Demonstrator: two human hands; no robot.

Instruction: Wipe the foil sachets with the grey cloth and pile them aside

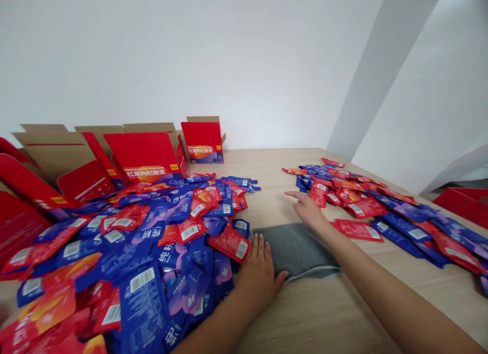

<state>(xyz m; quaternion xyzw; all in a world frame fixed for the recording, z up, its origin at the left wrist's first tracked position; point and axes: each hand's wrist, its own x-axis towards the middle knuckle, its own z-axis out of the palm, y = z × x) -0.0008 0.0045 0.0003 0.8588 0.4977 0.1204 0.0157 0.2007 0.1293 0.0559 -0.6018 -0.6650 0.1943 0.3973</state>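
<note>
My left hand [260, 265] lies flat with its fingers stretched out, at the left edge of a folded grey cloth [293, 247] on the table. Its fingertips are beside a red sachet [231, 243] at the border of a big heap of red and blue sachets [152, 242]. Beyond the cloth, my right hand [306, 210] hovers over the bare wood with its index finger extended to the left and nothing visible in it. Some of its other fingers are hidden. To its right spreads a second pile of red and blue sachets [354, 194].
Red cardboard boxes with raised flaps, one [143, 153] behind the big heap and a smaller one [204, 140] farther back, line the left side. The wooden table [259, 166] reaches a white wall [244, 64]. A red object [463, 204] stands past the right edge.
</note>
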